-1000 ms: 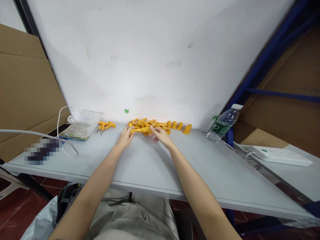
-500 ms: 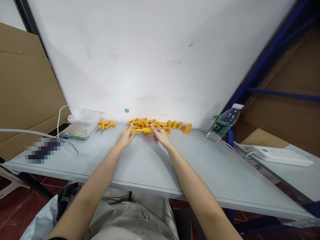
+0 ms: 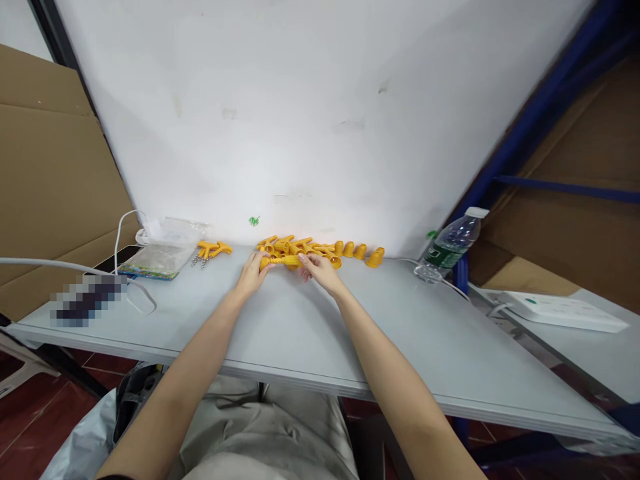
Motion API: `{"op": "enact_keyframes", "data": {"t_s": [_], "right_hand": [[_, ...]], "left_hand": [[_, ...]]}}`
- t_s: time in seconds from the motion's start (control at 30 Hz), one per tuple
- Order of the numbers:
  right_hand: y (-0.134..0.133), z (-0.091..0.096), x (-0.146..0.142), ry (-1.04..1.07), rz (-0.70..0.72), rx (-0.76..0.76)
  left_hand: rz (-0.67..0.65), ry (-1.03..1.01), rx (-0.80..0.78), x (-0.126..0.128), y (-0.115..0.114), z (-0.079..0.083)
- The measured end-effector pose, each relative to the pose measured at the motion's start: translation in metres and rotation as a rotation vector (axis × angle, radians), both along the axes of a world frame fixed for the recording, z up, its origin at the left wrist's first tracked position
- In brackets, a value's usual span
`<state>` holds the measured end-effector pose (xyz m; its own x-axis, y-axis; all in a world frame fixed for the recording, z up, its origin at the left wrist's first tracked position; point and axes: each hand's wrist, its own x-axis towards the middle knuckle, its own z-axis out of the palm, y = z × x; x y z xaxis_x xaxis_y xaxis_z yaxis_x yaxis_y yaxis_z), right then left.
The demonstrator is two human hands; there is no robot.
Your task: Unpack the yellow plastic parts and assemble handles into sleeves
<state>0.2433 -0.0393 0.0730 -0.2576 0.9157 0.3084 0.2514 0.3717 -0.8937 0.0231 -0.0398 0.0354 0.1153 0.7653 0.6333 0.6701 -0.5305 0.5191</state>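
Between my two hands lies a yellow plastic tool (image 3: 285, 261) with a ribbed, stepped shaft, held level just above the table. My left hand (image 3: 253, 272) is closed on its left end. The fingers of my right hand (image 3: 318, 270) pinch its wider right end. Right behind it is a pile of yellow plastic parts (image 3: 303, 244), several with T-shaped handles or round cup ends, partly covered by my hands. A short row of yellow cups (image 3: 349, 249) stands to the right of the pile, with another yellow cup (image 3: 375, 257) at its end.
Yellow T-handles with metal corkscrews (image 3: 213, 250) lie to the left, beside a clear plastic bag (image 3: 163, 257). White cables (image 3: 143, 288) cross the table's left side. A water bottle (image 3: 450, 245) leans at the right, near a white power strip (image 3: 563, 311). A white board (image 3: 310, 133) rises behind.
My right hand's fingers have shifted slightly left and closed round the tool's right end. My left hand has stayed in place.
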Motion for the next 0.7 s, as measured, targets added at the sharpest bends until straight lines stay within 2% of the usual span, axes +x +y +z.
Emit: {"op": "enact_keyframes", "data": {"t_s": [0.17,0.4,0.7], "right_hand": [[-0.001,0.0,-0.001,-0.045,-0.061,-0.024],[0.006,-0.003,0.009,0.016,0.1,0.04],[0.001,0.001,0.004,0.049,0.029,-0.037]], "left_hand": [[-0.001,-0.028,-0.015,0.002,0.0,-0.001],[0.026,-0.039,-0.011,0.004,-0.001,0.001],[0.005,-0.041,0.035,0.004,-0.003,0.003]]}}
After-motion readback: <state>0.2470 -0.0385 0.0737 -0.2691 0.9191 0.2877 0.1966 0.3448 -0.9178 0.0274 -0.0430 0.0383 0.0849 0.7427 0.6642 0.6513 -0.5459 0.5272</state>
